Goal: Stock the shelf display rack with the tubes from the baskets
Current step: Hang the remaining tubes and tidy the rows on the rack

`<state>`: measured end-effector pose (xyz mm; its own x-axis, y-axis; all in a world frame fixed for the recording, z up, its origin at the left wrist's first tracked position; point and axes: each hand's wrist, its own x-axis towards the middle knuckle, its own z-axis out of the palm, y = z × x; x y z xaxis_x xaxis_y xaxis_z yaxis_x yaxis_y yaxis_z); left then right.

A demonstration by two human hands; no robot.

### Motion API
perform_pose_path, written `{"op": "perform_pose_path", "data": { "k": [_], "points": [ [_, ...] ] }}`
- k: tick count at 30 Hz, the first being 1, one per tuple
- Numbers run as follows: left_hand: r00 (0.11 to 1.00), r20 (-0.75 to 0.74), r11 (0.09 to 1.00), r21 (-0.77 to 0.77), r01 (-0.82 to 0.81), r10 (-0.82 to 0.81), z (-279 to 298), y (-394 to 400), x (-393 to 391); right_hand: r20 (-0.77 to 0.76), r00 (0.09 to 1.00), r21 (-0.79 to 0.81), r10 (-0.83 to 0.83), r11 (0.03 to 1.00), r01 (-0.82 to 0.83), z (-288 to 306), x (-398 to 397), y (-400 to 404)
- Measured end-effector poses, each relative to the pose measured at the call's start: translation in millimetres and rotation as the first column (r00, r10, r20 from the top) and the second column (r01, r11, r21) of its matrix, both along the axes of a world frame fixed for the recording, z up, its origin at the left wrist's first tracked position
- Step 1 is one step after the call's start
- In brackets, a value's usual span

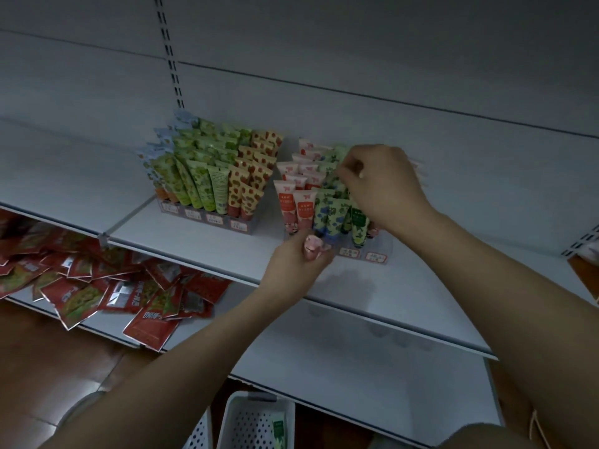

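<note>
Head view. Right hand [382, 186]: fingers pinching a tube top, barely visible, among the green tubes [337, 212] in the right display rack [377, 254]. Left hand [298, 267]: fingers curled round a pink tube [312, 247] at the rack's front edge. Bare shelf [453, 286] extends rightward; the full left rack [207, 218] stands just beside. White basket [256, 422] below holds one green tube.

My right hand [379, 186] covers the back rows of the right rack [366, 251], so I cannot tell what its fingertips pinch. My left hand [299, 259] hides most of a pink tube [311, 247]. The price labels [348, 252] are too small to read. The white basket [256, 419] is cut off by the bottom edge, one green tube [279, 431] partly showing inside.
</note>
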<state>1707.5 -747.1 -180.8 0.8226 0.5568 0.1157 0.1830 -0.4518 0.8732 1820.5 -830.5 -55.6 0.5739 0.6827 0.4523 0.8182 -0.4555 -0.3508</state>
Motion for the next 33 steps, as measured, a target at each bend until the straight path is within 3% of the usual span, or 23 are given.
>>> {"op": "perform_pose_path", "data": {
  "k": [1,3,4,5,7,8,12,13,15,17,20,24,27,30,31,33],
  "points": [
    [1.0,-0.01,0.951,-0.309,0.019,-0.023,8.7,-4.1,-1.3,-0.097,0.995,0.033,0.002,0.999,0.002,1.1,-4.4,-7.4],
    [0.997,0.039,0.641,-0.764,0.075,-0.07,22.9,-7.4,-4.1,-0.327,0.945,0.025,0.015,1.0,-0.008,-3.0,-13.0,-22.6],
    [0.995,0.087,0.503,-0.859,0.096,-0.04,28.6,-7.4,-3.7,-0.416,0.909,0.01,0.015,1.0,-0.012,-7.5,-16.4,-30.6],
    [0.992,0.125,0.426,-0.898,0.11,0.006,32.5,-7.8,-2.8,-0.49,0.872,-0.008,0.004,1.0,-0.009,-13.1,-19.8,-38.4],
    [0.98,0.184,0.403,-0.904,0.142,0.069,38.8,-12.7,-2.5,-0.631,0.775,-0.055,-0.034,0.998,-0.001,-27.0,-28.0,-53.2],
    [0.976,0.203,0.44,-0.886,0.146,0.084,41.4,-15.7,-2.2,-0.709,0.704,-0.07,-0.042,0.997,-0.011,-33.6,-33.1,-59.9],
    [0.976,0.212,0.61,-0.779,0.144,0.04,47.6,-27.7,-4.8,-0.95,0.299,0.08,0.093,0.995,-0.053,-50.9,-57.8,-82.8],
    [0.972,0.229,0.606,-0.78,0.156,0.044,48.7,-31.3,-5.5,-0.959,0.239,0.153,0.153,0.988,-0.022,-53.7,-62.8,-87.1],
    [0.964,0.26,0.565,-0.805,0.182,0.06,49.7,-38.0,-7.0,-0.948,0.203,0.266,0.244,0.96,0.089,-59.3,-67.0,-94.4],
    [0.958,0.278,0.54,-0.818,0.199,0.069,48.9,-42.7,-7.9,-0.938,0.193,0.323,0.286,0.926,0.194,-64.7,-66.1,-101.8],
    [0.965,0.249,0.577,-0.802,0.155,0.086,47.7,-47.4,-9.2,-0.928,0.216,0.362,0.303,0.869,0.336,-70.0,-56.3,-112.8],
    [0.989,0.146,0.787,-0.611,0.086,0.005,40.6,-58.0,-4.3,-0.895,0.237,0.445,0.377,0.749,0.49,-76.7,-33.0,-125.0],
    [0.994,0.11,0.887,-0.456,0.07,-0.022,36.3,-64.3,9.0,-0.889,0.288,0.457,0.355,0.722,0.519,-79.2,-18.6,-129.1],
    [0.998,0.033,0.997,-0.057,0.056,-0.054,26.9,-67.0,25.5,-0.83,0.531,0.479,0.171,0.705,0.523,-77.4,7.0,-129.6],
    [0.998,-0.01,0.99,0.126,0.07,-0.069,22.1,-67.6,29.9,-0.772,0.63,0.486,0.079,0.713,0.506,-75.2,18.4,-129.6],
    [0.99,-0.088,0.892,0.432,0.134,-0.107,11.2,-68.8,39.0,-0.602,0.795,0.464,-0.079,0.775,0.429,-68.7,39.9,-127.9]
  ]
}}
